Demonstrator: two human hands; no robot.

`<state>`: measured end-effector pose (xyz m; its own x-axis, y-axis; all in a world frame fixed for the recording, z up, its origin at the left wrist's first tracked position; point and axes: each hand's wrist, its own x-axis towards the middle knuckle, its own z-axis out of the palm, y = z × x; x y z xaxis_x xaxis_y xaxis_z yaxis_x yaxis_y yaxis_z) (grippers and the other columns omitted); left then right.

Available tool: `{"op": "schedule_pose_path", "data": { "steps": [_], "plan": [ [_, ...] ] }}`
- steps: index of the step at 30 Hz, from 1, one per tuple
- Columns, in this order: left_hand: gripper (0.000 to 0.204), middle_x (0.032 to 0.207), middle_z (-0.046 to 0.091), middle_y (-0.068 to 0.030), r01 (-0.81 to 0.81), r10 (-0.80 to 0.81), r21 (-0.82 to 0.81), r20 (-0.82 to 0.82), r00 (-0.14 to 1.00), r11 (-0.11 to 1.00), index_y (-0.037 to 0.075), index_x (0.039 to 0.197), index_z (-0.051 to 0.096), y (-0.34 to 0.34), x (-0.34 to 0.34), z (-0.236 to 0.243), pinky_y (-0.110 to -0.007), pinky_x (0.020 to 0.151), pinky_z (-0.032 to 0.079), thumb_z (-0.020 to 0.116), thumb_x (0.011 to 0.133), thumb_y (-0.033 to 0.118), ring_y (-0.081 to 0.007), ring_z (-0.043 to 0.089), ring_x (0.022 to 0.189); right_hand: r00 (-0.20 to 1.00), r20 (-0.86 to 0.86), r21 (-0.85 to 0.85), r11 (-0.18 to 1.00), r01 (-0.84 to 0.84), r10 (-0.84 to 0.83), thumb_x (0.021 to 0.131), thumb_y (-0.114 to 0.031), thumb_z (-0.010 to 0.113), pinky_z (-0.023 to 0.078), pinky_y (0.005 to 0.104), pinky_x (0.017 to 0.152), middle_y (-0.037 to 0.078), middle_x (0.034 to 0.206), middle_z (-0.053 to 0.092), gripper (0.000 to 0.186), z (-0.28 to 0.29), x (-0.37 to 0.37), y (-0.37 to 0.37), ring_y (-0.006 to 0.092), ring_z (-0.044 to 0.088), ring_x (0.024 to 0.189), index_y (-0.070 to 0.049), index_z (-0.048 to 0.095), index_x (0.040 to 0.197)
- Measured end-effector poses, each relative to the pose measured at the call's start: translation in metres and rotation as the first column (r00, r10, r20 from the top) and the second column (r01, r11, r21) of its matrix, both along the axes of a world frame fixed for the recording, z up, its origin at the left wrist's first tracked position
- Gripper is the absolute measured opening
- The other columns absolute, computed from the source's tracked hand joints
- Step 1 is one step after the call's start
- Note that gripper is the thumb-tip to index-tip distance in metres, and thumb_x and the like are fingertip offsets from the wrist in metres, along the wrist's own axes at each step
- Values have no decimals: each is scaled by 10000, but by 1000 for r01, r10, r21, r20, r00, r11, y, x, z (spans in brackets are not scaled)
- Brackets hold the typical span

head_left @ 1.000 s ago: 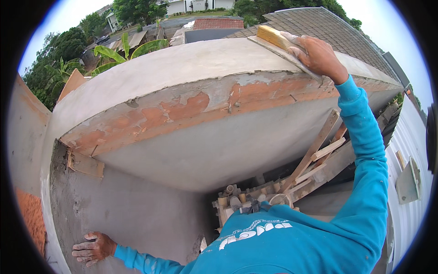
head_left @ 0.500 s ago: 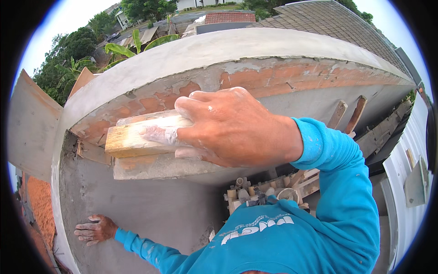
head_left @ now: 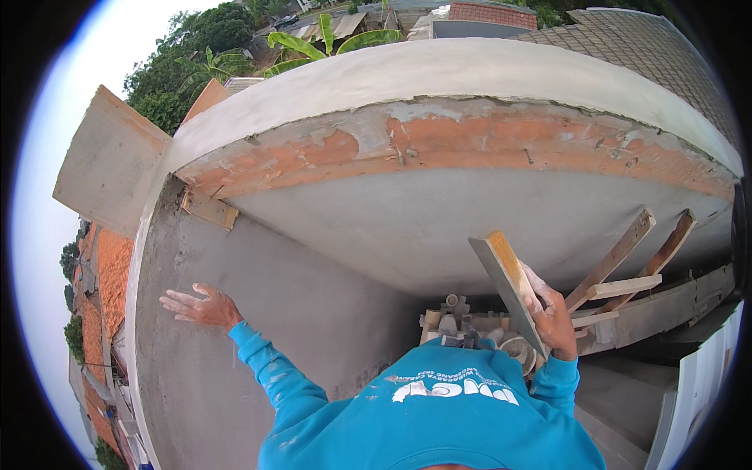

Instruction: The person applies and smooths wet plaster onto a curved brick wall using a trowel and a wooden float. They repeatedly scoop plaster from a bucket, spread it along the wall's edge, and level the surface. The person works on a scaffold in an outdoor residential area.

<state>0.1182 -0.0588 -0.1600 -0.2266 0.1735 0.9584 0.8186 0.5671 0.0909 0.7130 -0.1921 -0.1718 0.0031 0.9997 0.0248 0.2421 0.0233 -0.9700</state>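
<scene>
Plastering float, one: flat grey board with yellowish wooden handle, tilted on edge in mid-air near the chest, left of the propped timbers.
Right hand, one: fingers curled round the float's handle (whitish residue on the skin).
Left hand, one: empty, fingers extended and slightly parted, over the grey side wall; contact cannot be told.
Ledge, one: pale, curved in view, above an orange-patched band.

matt cloth sweatshirt near, wooden float right, mostly smooth matt plaster wall left, rough patchy band far, wooden beams right
</scene>
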Motion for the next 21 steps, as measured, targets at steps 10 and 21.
{"op": "schedule_pose_path", "data": {
  "steps": [10, 21],
  "plan": [
    [583, 1540, 339, -181, 897, -895, -102, 82, 438, 429, -9, 1442, 414, 68, 258, 75, -548, 1166, 226, 566, 933, 230, -369, 323, 1422, 995, 90, -10, 999, 45, -44, 966, -285, 574, 416, 356, 1013, 216, 1252, 620, 543, -37, 43, -22, 271, 585, 1168, 40, 477, 1390],
    [701, 1399, 534, -161, 703, -841, -596, 84, 534, 387, 99, 1390, 524, 110, 339, 152, -578, 1183, 133, 571, 890, 587, -334, 431, 1356, 991, 124, -11, 998, 55, -54, 958, -280, 563, 440, 378, 974, 240, 1167, 645, 524, -63, 99, -34, 299, 620, 1089, 56, 507, 1357]
  ]
}}
